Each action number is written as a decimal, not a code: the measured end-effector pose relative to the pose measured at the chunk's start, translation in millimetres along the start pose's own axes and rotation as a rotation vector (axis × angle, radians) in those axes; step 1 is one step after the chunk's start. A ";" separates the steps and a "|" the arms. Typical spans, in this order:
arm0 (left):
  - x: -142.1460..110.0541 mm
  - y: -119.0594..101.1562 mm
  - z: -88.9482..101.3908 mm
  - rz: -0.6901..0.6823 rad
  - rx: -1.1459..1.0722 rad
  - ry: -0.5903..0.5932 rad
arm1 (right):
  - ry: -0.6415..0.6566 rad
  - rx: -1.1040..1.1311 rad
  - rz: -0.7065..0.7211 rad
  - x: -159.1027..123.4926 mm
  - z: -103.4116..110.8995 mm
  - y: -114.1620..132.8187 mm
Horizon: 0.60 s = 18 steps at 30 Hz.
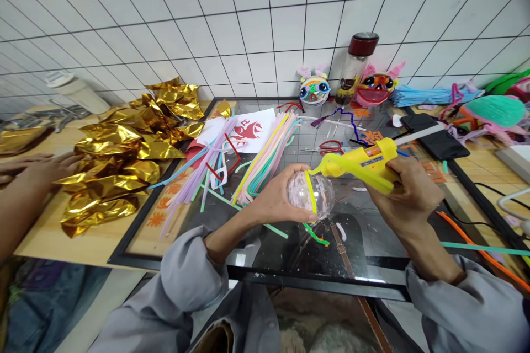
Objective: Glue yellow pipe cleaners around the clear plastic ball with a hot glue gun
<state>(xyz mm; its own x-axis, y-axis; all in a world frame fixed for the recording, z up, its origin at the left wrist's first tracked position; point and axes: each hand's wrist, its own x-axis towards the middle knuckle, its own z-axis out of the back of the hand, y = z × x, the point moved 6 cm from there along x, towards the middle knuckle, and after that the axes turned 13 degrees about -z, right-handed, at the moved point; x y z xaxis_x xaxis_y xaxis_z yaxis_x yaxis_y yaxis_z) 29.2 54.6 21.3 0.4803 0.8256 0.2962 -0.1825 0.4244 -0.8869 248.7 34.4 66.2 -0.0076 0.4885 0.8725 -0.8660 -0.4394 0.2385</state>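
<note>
My left hand [273, 193] is closed around a clear plastic ball [325, 196], with fingers behind it and the thumb below. A yellow strip [310, 193] runs around the ball's middle. In my right hand [414, 193] is a yellow glue gun [375, 157], pointing left, a pale glue stick [422, 133] jutting from its back. Its nozzle is at the top of the ball, close to the strip; whether they touch I cannot tell. A long yellow strip also hangs across the gun near my right hand. Below the ball lies a green pipe cleaner [314, 234].
Pastel pipe cleaners [269, 157] lie beyond my left hand, near red-handled scissors [329, 147]. Crumpled gold foil [124, 149] covers the left side, beside another person's hand [53, 168]. A bottle [351, 74], decorated balls [314, 91] and a phone [436, 138] are farther back.
</note>
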 end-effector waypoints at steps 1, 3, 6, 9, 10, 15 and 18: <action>0.1 -0.2 -0.2 0.000 -0.004 0.002 | 0.006 -0.001 -0.010 -0.3 -0.4 -0.5; 0.3 -0.5 -0.5 0.002 0.000 0.007 | 0.028 -0.011 -0.047 -0.6 -1.8 -2.6; 0.7 -1.5 -0.4 0.002 0.006 0.010 | 0.067 -0.035 -0.121 -1.0 -4.0 -6.6; 0.6 -2.0 -0.5 0.020 -0.008 0.013 | 0.076 -0.028 -0.152 -1.2 -4.3 -8.2; 0.4 -2.0 -0.6 0.026 -0.010 0.017 | 0.075 -0.017 -0.149 -1.2 -4.2 -8.0; -0.1 -1.6 -0.2 0.014 0.004 0.020 | 0.060 -0.019 -0.116 -0.1 -3.0 -5.4; -0.3 -0.3 -0.1 0.005 0.011 0.023 | 0.043 -0.030 -0.099 1.3 -1.4 -4.0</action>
<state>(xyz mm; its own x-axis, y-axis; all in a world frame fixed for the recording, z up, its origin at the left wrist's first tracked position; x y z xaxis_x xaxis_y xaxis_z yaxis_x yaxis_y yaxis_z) 29.2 54.1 21.5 0.4990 0.8189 0.2837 -0.1945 0.4248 -0.8842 251.4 37.8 65.8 0.0579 0.5611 0.8258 -0.8782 -0.3648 0.3094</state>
